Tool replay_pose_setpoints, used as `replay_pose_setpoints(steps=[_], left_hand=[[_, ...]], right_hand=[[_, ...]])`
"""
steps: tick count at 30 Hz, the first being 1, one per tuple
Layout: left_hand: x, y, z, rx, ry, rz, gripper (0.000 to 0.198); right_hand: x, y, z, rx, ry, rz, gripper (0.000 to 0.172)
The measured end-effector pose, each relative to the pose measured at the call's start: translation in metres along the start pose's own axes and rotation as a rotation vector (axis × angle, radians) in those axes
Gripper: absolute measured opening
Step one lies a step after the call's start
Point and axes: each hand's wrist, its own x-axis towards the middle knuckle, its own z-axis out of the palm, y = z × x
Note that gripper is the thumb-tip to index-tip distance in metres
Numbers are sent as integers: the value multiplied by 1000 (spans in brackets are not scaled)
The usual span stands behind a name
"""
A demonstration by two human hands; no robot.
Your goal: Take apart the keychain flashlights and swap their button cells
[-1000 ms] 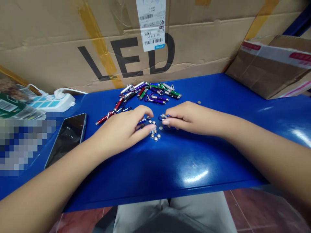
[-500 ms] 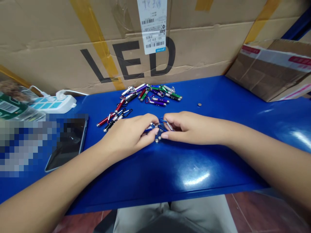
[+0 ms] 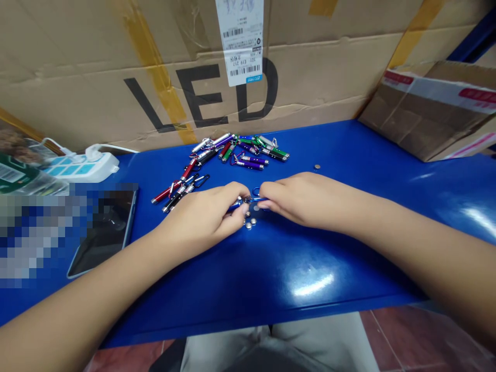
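blue table (image 3: 310, 248), under both our hands; our left hand (image 3: 205, 212), thumb and forefinger closed round a blue penlight (image 3: 234, 206); our right hand (image 3: 294, 199), fingers pinched on a blue clip (image 3: 258, 199); penlight, between our hands, nearer the left, long axis roughly left to right, visible end towards the right hand, other end hidden; clip, right of the penlight, nearly in line; button cells (image 3: 248, 226), loose, just beside our left thumb

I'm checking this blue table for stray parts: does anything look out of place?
One small round silvery disc lies alone on the glossy blue table, beyond the right hand, while similar silvery discs sit grouped beside the left hand. That separation looks odd, though I can't tell whether it's deliberate.
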Motion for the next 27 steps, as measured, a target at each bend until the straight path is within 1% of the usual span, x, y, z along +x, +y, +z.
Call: replay_pose_setpoints(steps=[5, 8, 10, 13, 17, 22, 27], left_hand=[[-1, 2, -1, 37, 6, 1, 26], [-2, 1, -1, 99, 30, 21, 27], [-2, 0, -1, 166, 61, 57, 27], [-3, -1, -1, 272, 95, 112, 28], [-3, -1, -2, 367, 92, 173, 29], [-2, -3, 0, 395, 87, 247, 29], [-1, -5, 3, 408, 165, 279, 27]], right_hand=[[-1, 0, 4, 294, 66, -44, 38], [1, 1, 8, 393, 91, -76, 37], [1, 1, 10, 425, 85, -82, 35], [2, 0, 10, 425, 75, -86, 35], [2, -2, 9, 425, 70, -104, 33], [3, -4, 9, 377, 35, -108, 29], [2, -6, 7, 314, 1, -80, 30]])
